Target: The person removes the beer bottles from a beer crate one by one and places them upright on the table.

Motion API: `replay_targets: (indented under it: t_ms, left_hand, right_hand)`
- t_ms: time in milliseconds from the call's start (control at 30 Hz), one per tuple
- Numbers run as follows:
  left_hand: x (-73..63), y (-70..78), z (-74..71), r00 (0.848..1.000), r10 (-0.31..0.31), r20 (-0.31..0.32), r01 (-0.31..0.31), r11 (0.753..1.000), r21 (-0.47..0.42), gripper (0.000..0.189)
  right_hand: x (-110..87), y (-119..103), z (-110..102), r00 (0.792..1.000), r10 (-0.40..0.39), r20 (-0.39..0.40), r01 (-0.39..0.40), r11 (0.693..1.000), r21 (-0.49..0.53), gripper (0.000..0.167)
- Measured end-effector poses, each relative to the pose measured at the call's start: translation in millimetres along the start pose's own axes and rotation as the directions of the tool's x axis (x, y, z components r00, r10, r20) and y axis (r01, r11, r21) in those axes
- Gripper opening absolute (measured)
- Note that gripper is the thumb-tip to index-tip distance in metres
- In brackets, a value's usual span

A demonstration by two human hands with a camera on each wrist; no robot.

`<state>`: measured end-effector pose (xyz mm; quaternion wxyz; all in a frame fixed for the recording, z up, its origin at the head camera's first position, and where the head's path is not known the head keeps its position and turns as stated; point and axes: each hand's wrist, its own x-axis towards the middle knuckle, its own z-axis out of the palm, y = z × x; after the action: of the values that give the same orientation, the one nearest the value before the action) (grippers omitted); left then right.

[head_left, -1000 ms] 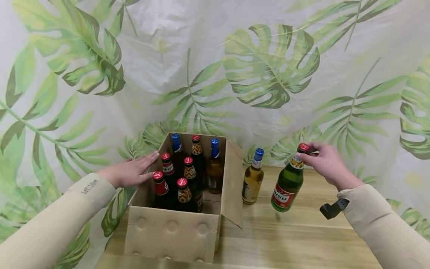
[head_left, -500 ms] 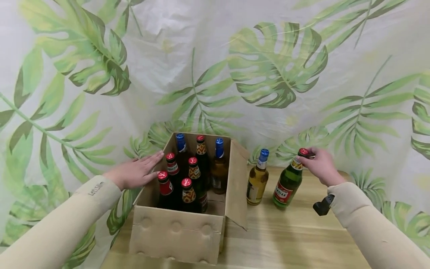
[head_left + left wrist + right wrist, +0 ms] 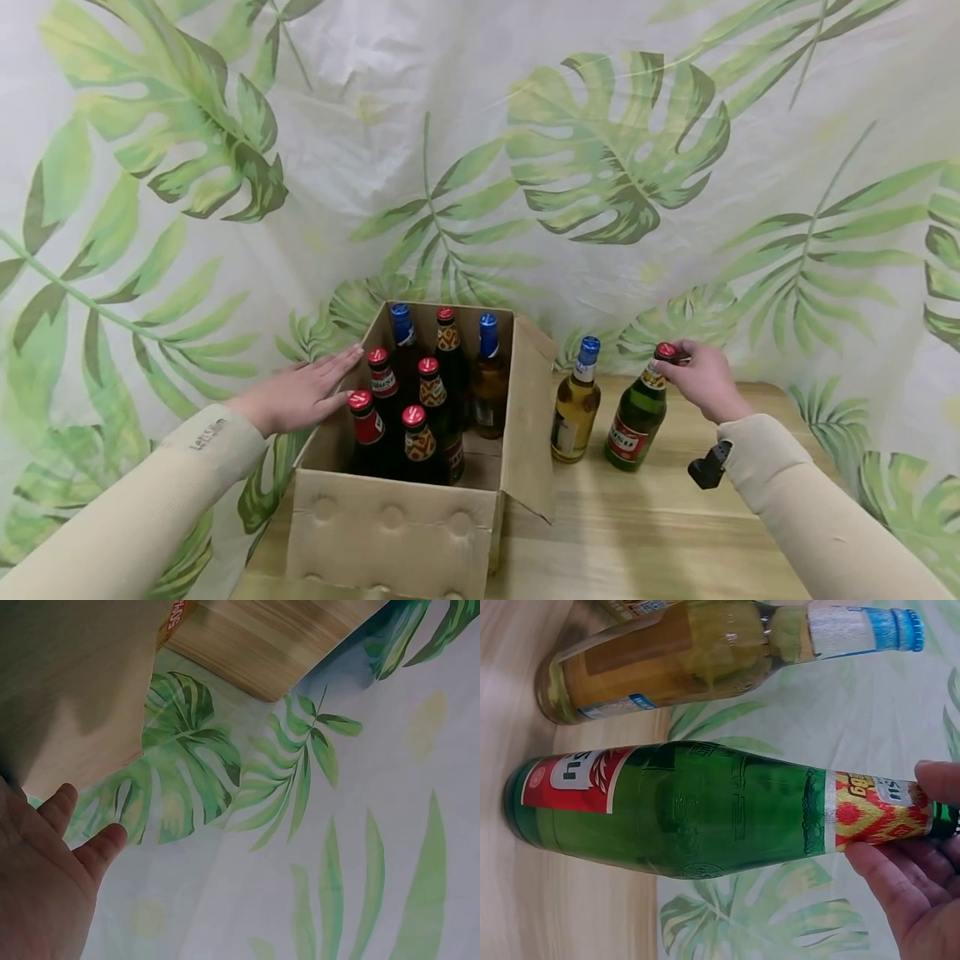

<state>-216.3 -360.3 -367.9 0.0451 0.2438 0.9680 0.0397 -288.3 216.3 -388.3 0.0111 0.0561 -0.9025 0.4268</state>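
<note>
By its neck, just under the red cap, my right hand [image 3: 705,379] pinches a green beer bottle [image 3: 633,429] with a red label. The bottle leans slightly, its base at the tabletop. Thumb and fingers [image 3: 889,881] close on the patterned neck label in the right wrist view. A golden beer bottle [image 3: 576,412] with a blue cap stands just left of it. My left hand [image 3: 296,396] lies with straight fingers along the left rim of an open cardboard box [image 3: 390,533]. Inside are several beer bottles, such as a red-capped one [image 3: 367,425] and a blue-capped one [image 3: 489,375].
A side flap [image 3: 528,425] of the box sticks out to the right, between the box and the golden bottle. Everything stands on a wooden table [image 3: 645,542]. Behind hangs a leaf-patterned cloth [image 3: 465,167], close to the table's back edge.
The right hand has brought the green bottle down and a little left, closer to the golden bottle, and it is now more upright. The left hand stays at the box's rim.
</note>
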Motion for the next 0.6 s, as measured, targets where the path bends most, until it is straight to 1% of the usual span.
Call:
replay_targets:
  t_ms: [100, 200, 300, 400, 500, 600]
  left_hand:
    - [1.9, -6.6, 3.6, 1.000, 0.003, -0.016, -0.003, 1.000, 0.017, 0.069]
    - [-0.4, -8.0, 8.2, 0.999, 0.013, -0.039, -0.013, 1.000, 0.011, 0.069]
    - [-3.3, -0.8, 2.8, 0.999, 0.011, -0.039, -0.012, 1.000, -0.012, 0.068]
    - [-3.9, 3.8, -1.4, 1.000, 0.001, -0.020, -0.001, 1.000, -0.021, 0.067]
    - [-2.8, 4.4, -2.5, 1.000, -0.006, -0.005, 0.006, 1.000, -0.019, 0.067]
    - [-0.3, 3.0, -1.9, 1.000, 0.002, -0.024, -0.002, 1.000, -0.020, 0.068]
  right_hand:
    - [0.2, 0, 1, 1.000, 0.004, 0.001, -0.004, 1.000, 0.002, 0.051]
    - [0.7, 0, 2, 1.000, 0.004, 0.006, -0.004, 1.000, -0.012, 0.053]
    - [3.3, 0, 3, 1.000, 0.001, 0.012, -0.001, 1.000, -0.014, 0.054]
    - [5.7, -2, 4, 1.000, -0.009, 0.021, 0.010, 1.000, -0.015, 0.053]
    - [7.6, -4, 7, 0.999, -0.010, 0.041, 0.010, 1.000, -0.011, 0.052]
    - [8.4, -4, 11, 0.999, -0.004, 0.052, 0.005, 1.000, -0.015, 0.054]
